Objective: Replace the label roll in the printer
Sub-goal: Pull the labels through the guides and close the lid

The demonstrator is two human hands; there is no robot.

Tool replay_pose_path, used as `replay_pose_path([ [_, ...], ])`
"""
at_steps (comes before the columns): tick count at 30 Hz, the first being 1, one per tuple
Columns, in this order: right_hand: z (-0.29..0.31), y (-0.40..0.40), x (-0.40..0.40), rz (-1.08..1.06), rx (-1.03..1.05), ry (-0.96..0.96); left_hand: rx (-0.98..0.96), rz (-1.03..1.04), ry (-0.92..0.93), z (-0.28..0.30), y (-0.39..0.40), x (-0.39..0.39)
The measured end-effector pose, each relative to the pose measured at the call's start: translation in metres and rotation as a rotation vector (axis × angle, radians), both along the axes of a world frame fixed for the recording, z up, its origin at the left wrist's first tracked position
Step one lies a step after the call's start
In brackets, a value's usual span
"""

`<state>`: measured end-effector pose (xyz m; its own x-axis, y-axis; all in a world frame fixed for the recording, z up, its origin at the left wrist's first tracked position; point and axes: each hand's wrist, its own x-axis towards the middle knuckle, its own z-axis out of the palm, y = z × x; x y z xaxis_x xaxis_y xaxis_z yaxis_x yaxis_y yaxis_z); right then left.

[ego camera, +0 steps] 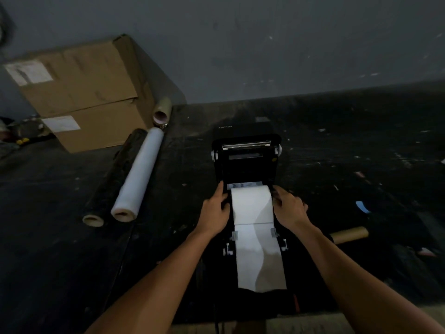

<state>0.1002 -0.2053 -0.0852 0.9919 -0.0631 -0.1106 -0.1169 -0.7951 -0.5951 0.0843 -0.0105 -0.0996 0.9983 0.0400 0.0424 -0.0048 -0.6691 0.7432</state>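
- Printer [245, 162]: on the dark table [361, 141], lid raised.
- Label roll [251, 203]: seated in the open bay, its strip drawn forward between the guides toward the front edge.
- Left hand [215, 209]: fingers curled against the roll's left end.
- Right hand [290, 208]: fingers curled against the right end.
- Progress, by judgement: roll in, strip fed; lid not yet closed.

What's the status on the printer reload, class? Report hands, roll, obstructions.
Left hand and right hand flank label roll in open printer. Paper tail trails forward. Grip unclear. Nothing blocking.
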Motion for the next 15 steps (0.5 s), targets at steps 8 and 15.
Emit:
replay_pose_path([
  [8,-0.003,0.003,-0.001,-0.025,0.111,-0.018,0.014,0.083,-0.034,0.001,-0.010,0.006],
  [15,0.002,0.010,0.006,-0.093,0.084,-0.005,-0.061,0.145,0.057,0.015,-0.014,0.014],
])
